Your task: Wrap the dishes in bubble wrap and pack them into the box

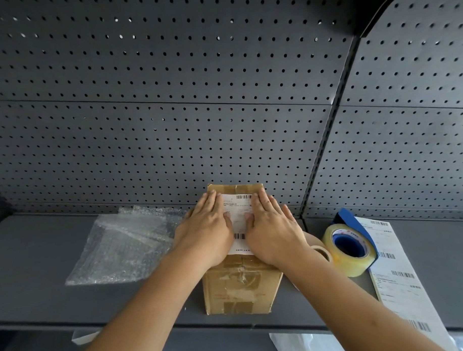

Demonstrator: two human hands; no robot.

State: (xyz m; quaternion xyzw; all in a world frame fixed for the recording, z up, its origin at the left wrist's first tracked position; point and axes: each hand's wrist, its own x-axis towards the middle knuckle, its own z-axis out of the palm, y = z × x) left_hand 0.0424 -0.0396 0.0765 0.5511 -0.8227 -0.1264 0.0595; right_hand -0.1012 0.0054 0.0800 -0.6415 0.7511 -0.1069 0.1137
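Head view: the closed box [239, 285] is sat on the grey shelf [44, 260], and its white label [238, 219] is being pressed flat by the left hand [207, 228] and right hand [273, 229]. Fingers are kept straight and together, with the label strip showing between the thumbs.

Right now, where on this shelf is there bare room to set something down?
Bare shelf lies left of the bubble wrap and right of the label sheet. Crowded between the box and tape roll.
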